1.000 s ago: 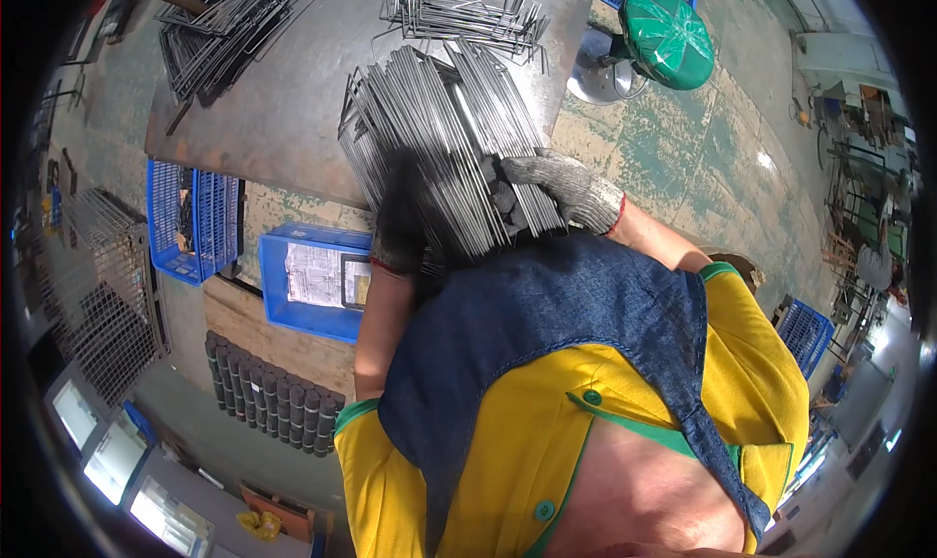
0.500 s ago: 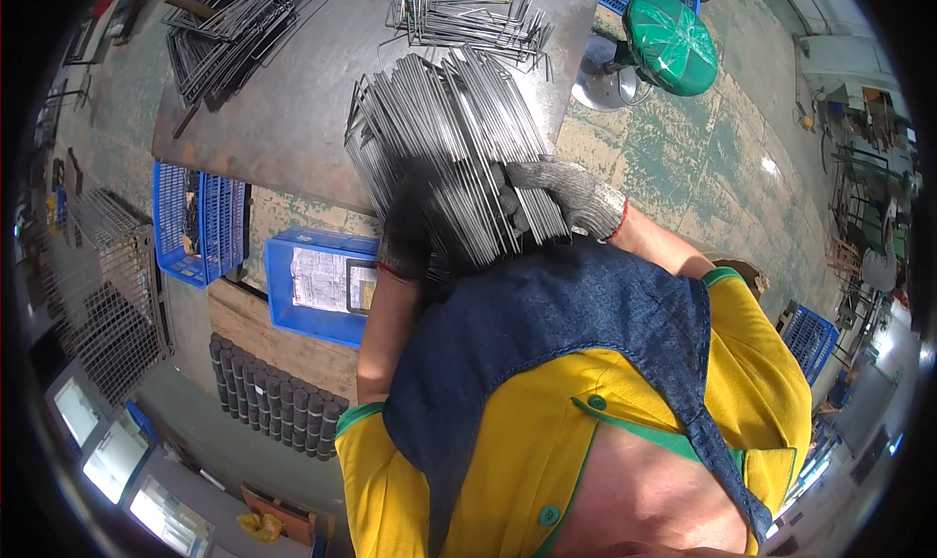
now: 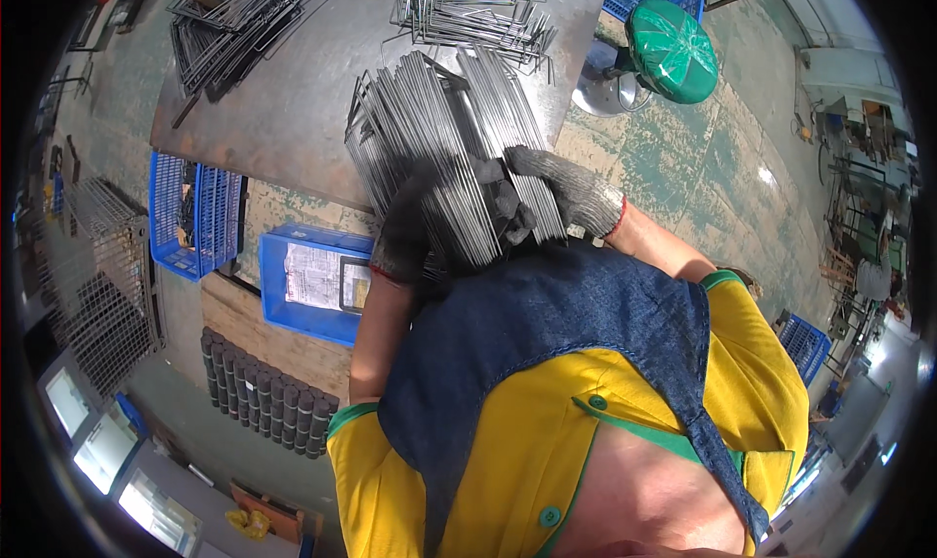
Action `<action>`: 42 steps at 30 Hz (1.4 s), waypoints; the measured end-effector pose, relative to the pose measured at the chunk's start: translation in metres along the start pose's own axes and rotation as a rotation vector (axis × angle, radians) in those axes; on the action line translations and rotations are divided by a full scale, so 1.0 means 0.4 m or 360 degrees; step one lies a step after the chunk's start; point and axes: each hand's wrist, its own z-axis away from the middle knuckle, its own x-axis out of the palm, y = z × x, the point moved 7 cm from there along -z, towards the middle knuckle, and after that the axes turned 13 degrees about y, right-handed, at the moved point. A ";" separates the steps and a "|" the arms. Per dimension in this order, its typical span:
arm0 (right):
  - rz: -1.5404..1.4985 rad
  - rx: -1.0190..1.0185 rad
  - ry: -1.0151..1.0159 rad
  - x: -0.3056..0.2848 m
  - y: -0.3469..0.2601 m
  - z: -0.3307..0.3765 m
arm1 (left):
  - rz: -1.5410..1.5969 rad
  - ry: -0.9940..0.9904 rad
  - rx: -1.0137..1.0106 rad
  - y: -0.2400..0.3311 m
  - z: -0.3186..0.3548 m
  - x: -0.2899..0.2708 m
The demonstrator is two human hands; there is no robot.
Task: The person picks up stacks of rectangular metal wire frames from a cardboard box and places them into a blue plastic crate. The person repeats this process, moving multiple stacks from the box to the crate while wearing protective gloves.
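Observation:
A thick stack of bent steel wire frames (image 3: 415, 119) lies at the near edge of the metal table, reaching back to my apron. A gap splits it, leaving a smaller bundle of wire frames (image 3: 501, 104) on the right. My right hand (image 3: 571, 189), in a grey knit glove, is closed round that smaller bundle, its thumb on top and its dark fingertips showing in the gap. On the larger part's left side, my left hand (image 3: 402, 228) wears a dark-stained glove and is closed against the wires. Some of its fingers are hidden.
More wire frames (image 3: 478, 21) lie at the table's (image 3: 283, 129) far side, with another tangled pile (image 3: 239, 31) far left. Blue crates (image 3: 268, 295) stand below the left edge. A green-covered stool (image 3: 673, 51) is at the right. Several dark rolls (image 3: 264, 387) line the floor.
The gap between the two parts of the stack has widened, showing more of my right fingertips. My right hand's bundle has parted from the rest. The left hand stays at the stack's left side.

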 end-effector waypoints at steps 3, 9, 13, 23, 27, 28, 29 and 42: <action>0.0029 -0.0060 0.0076 0.002 0.002 -0.002 | -0.0122 0.0105 0.0071 -0.013 -0.032 -0.043; -0.0063 -0.0033 0.0144 -0.010 0.006 -0.007 | -0.0155 0.0092 0.0079 0.015 0.009 -0.005; 0.0083 -0.0100 -0.0095 -0.001 0.006 -0.013 | -0.0009 -0.0078 -0.0088 -0.007 -0.020 -0.021; 0.0184 -0.0255 0.0125 -0.003 -0.007 0.001 | 0.0370 -0.0299 -0.0134 -0.008 -0.020 -0.006; 0.0137 -0.0277 0.0311 -0.031 -0.020 -0.001 | 0.0578 -0.0960 -0.0510 0.030 0.107 0.171; 0.0117 -0.0319 0.0508 -0.062 -0.023 -0.008 | 0.0575 -0.0933 -0.0581 0.026 0.107 0.171; 0.0029 -0.0368 0.0650 -0.088 -0.032 -0.013 | 0.0539 -0.0922 -0.0558 0.025 0.108 0.174; -0.0071 -0.0168 -0.0106 0.037 -0.003 -0.023 | -0.0977 -0.0224 0.0790 0.036 -0.022 -0.081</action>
